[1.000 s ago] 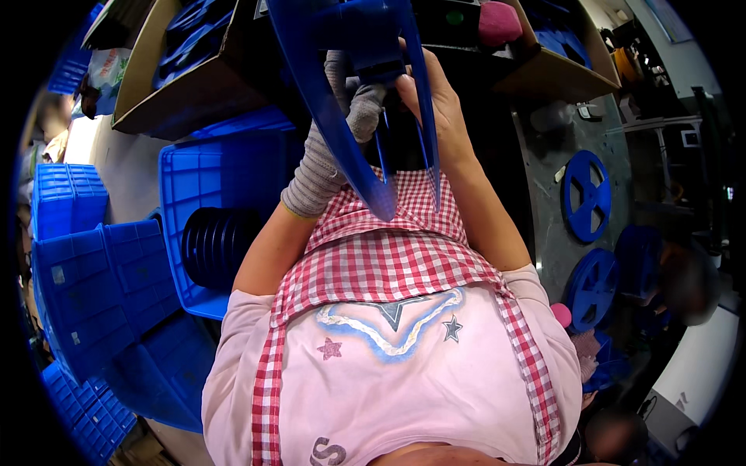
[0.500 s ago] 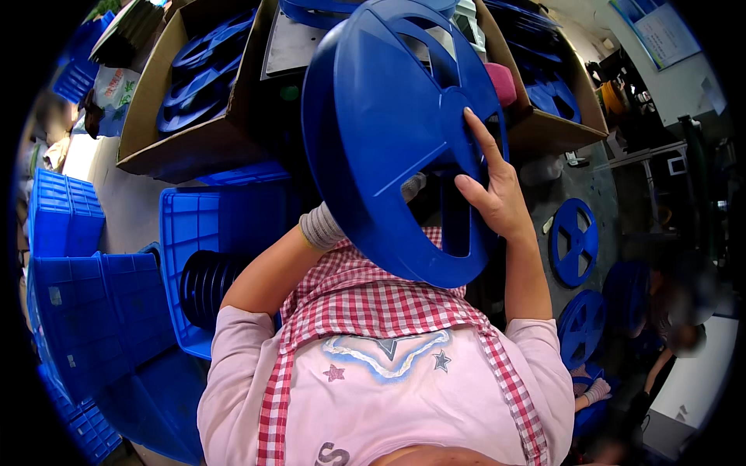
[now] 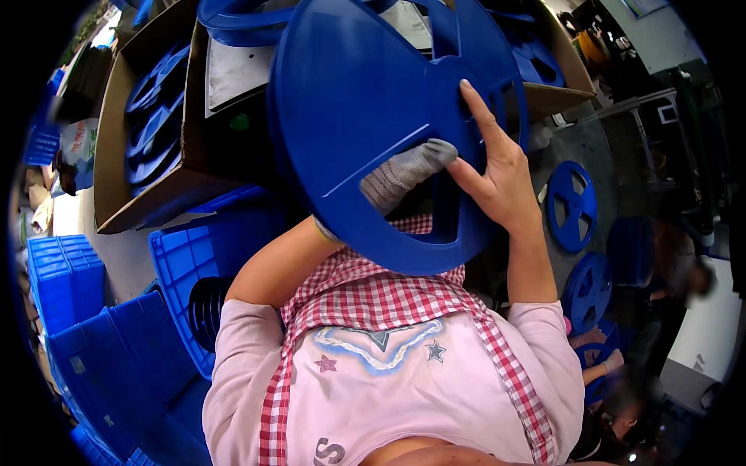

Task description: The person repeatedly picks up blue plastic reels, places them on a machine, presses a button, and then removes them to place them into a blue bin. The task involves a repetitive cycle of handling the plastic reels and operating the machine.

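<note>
A large blue plastic reel (image 3: 350, 101) with cut-out windows is held up in front of my chest, tilted, its flange facing me. My left hand (image 3: 400, 175), in a grey knit glove, reaches behind the flange; its thumb comes through a window and bears on the reel near the hub. The rest of its fingers are hidden. My bare right hand (image 3: 501, 175) holds the reel's right side, index finger stretched along the hub and thumb beside the gloved thumb. Its other fingers are mostly out of sight.
Cardboard boxes (image 3: 116, 171) of blue reels stand beyond, left and right. A blue crate (image 3: 175, 256) with dark discs and more blue bins (image 3: 116, 349) are on the left. Reels (image 3: 573, 206) lie at right, near another person's gloved hand (image 3: 614, 361).
The reel has moved slightly left and turned. My gloved left thumb now shows well through the window, close to my right thumb. My right hand keeps its place near the hub.
</note>
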Demonstrator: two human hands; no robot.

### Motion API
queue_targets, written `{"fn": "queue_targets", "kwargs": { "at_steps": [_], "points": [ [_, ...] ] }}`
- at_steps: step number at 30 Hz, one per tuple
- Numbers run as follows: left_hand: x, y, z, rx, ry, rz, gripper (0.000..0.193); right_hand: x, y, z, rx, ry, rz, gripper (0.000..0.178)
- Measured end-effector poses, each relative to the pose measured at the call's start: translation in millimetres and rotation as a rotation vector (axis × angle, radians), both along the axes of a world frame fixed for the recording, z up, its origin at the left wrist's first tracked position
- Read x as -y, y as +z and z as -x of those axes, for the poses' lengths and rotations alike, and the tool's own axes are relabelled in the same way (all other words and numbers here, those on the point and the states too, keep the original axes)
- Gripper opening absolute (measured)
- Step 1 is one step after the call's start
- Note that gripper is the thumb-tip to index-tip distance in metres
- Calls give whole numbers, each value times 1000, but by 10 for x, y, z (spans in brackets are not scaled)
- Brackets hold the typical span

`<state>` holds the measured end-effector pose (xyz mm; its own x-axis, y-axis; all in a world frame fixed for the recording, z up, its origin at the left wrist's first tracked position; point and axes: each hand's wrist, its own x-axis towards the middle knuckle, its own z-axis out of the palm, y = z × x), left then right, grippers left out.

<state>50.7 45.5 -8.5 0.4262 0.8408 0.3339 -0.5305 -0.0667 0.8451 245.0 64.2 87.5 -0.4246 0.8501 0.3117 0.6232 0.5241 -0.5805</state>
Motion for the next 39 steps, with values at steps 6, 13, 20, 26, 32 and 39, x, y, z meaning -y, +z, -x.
{"fn": "queue_targets", "kwargs": {
  "at_steps": [6, 13, 20, 26, 32, 39],
  "points": [
    [103, 3, -80, -134, 153, -8, 45, -8, -41, 102, -79, 126, 22, 86],
    [209, 91, -155, -289, 286, -44, 51, -21, -211, 113, -808, -12, 504, 54],
    [136, 477, 5, -577, 372, -264, 57, -184, -477, -195, -1194, 32, 676, 55],
    [-227, 996, 947, -1332, 1114, -951, 69, -207, -455, -683, -1294, 27, 630, 46],
    [-1187, 792, 1715, -1937, 1137, -979, 59, 129, -548, -1054, -1348, -12, 542, 46],
    [-1346, 1220, 2134, -1845, 1310, -1156, 22, 374, -626, -1355, -1398, 37, 672, 54]
  ]
}}
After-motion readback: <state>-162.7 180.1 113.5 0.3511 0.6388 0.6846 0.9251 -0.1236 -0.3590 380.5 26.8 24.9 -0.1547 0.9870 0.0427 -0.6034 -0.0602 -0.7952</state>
